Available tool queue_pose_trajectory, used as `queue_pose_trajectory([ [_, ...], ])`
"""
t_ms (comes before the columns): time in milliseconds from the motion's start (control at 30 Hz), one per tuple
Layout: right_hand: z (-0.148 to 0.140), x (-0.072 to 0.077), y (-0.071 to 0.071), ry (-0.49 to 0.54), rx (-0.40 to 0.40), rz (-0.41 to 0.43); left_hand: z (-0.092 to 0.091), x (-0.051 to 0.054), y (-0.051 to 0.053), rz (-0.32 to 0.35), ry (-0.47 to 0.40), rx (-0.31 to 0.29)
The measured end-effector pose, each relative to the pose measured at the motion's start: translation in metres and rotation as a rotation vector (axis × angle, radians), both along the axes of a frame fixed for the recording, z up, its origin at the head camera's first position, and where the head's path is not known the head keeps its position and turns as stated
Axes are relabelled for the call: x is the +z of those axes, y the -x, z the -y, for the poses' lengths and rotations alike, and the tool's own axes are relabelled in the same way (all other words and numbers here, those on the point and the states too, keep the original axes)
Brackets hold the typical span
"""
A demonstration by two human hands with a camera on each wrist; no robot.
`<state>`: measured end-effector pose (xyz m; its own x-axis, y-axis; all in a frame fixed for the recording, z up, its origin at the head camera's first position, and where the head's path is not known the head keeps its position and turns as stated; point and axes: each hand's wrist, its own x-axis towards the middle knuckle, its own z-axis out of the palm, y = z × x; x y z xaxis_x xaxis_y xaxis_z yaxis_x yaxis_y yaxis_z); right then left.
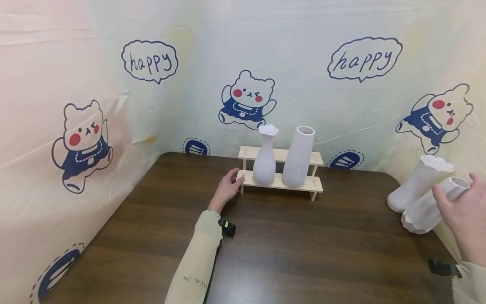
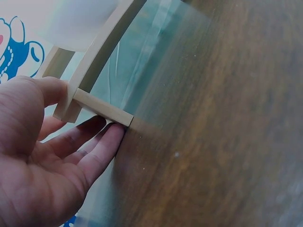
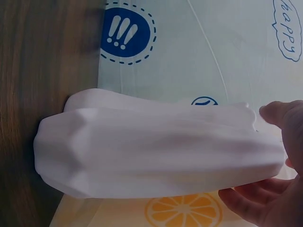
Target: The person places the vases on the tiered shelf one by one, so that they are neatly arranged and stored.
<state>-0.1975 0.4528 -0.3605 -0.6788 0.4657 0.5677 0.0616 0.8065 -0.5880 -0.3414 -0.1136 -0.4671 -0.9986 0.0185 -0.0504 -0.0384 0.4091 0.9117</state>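
In the head view, a two-tier wooden display rack (image 1: 281, 180) stands towards the back of the table. A white vase with a flared, wavy rim (image 1: 264, 162) and a straighter white vase with a carved pattern (image 1: 298, 160) stand on its lower tier. My left hand (image 1: 228, 188) holds the rack's left end, thumb against the lower board (image 2: 78, 94) and fingers by the leg (image 2: 106, 109). At the right, my right hand (image 1: 465, 211) is spread around the upper part of a faceted white vase (image 3: 161, 151), thumb apart from it. Behind that is a ruffled-rim white vase (image 1: 417, 181).
The dark wooden table (image 1: 265, 253) meets a printed cloth backdrop (image 1: 205, 50) at the back and both sides. Black wrist cameras (image 1: 228, 228) sit on both sleeves. The two right-hand vases are close together near the table's right edge.
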Motion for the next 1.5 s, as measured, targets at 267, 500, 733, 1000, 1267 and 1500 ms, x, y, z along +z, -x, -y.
queue_pose_trajectory([
  [267,0.0,-0.002,0.001,-0.032,-0.008,-0.027,0.0,0.0,0.0,-0.008,-0.006,0.003],
  [500,-0.001,-0.005,0.002,-0.063,0.019,-0.032,-0.002,0.0,0.0,-0.003,-0.003,0.004],
  [733,-0.001,-0.005,0.002,-0.063,-0.005,0.014,-0.002,0.0,0.0,-0.007,0.009,0.0],
  [1000,0.007,-0.001,0.001,-0.107,0.026,0.07,-0.001,0.0,0.001,-0.008,0.009,-0.004],
  [1267,0.014,0.0,0.004,-0.005,0.003,0.111,-0.001,-0.001,0.001,-0.009,0.005,0.002],
  [1500,0.012,-0.002,0.005,-0.026,0.036,0.132,-0.001,0.0,0.0,-0.013,0.001,0.006],
])
